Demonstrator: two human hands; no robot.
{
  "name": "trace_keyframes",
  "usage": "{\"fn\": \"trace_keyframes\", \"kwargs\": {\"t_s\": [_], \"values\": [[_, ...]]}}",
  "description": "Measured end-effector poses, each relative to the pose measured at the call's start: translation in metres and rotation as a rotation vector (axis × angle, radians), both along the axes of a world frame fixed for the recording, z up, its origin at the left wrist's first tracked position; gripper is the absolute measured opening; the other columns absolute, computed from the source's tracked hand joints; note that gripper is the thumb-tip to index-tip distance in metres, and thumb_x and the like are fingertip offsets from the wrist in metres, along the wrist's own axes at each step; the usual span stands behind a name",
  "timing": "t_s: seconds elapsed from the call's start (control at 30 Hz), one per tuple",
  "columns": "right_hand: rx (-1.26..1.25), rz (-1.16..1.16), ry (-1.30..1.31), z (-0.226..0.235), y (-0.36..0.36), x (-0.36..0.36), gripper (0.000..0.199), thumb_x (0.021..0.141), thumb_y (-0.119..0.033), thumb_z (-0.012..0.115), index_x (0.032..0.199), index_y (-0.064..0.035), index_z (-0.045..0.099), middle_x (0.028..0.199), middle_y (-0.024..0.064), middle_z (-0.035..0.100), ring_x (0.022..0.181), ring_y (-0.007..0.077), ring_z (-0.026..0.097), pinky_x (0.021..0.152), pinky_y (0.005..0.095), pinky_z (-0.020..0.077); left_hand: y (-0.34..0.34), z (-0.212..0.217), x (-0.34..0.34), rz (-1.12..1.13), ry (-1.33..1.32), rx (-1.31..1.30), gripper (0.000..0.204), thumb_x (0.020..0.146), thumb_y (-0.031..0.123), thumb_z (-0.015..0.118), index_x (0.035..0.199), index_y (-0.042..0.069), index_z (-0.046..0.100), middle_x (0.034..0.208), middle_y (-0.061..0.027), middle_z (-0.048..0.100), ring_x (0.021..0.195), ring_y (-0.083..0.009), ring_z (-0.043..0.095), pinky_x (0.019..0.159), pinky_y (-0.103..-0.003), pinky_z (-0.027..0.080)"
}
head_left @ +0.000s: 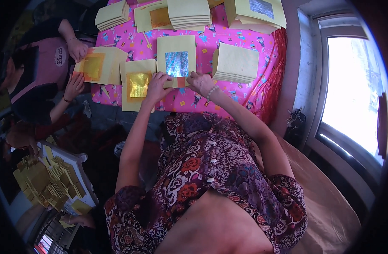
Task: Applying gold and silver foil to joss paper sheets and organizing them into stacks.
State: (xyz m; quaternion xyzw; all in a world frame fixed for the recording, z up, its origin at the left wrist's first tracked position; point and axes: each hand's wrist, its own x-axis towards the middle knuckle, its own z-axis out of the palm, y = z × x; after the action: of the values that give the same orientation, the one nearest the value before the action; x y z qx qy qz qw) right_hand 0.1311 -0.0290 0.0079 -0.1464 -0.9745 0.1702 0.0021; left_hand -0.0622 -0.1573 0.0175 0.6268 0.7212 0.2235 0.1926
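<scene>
Both hands work at the near edge of the pink surface (244,91): the left hand (156,86) presses flat, fingers spread, on the gold-foil sheet (138,84), and the right hand (201,81) pinches the lower edge of the silver-foil sheet (176,60). Beyond lie more paper stacks (189,15). A careless tug could crease the thin silver-foil sheet or nudge the plain stack (236,63) beside it.
</scene>
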Motion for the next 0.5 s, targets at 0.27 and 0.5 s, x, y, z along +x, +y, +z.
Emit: {"fn": "trace_keyframes", "kwargs": {"t_s": [0.27, 0.5], "values": [[-0.120, -0.079, -0.067, 0.016, 0.007, -0.004, 0.021, 0.079, -0.028, 0.064, 0.085, -0.0082, 0.064, 0.090, 0.0093, 0.058, 0.082, 0.0246, 0.063, 0.065, 0.0363, 0.0531, 0.006, 0.001, -0.011, -0.008, -0.083, -0.086, 0.032, 0.062, 0.022, 0.079, 0.088, 0.009, 0.065, 0.095, -0.0050, 0.059, 0.094, -0.0248, 0.055, 0.084, -0.036, 0.045], [-0.109, -0.089, -0.082, 0.013, 0.009, -0.007, 0.022, 0.080, -0.029, 0.063, 0.087, -0.0080, 0.064, 0.091, 0.0095, 0.058, 0.082, 0.0248, 0.063, 0.065, 0.0364, 0.0532, 0.008, 0.001, -0.012, 0.011, -0.140, -0.144, 0.032, 0.063, 0.024, 0.080, 0.088, 0.011, 0.066, 0.096, -0.0044, 0.060, 0.093, -0.0230, 0.058, 0.081, -0.035, 0.047]]}}
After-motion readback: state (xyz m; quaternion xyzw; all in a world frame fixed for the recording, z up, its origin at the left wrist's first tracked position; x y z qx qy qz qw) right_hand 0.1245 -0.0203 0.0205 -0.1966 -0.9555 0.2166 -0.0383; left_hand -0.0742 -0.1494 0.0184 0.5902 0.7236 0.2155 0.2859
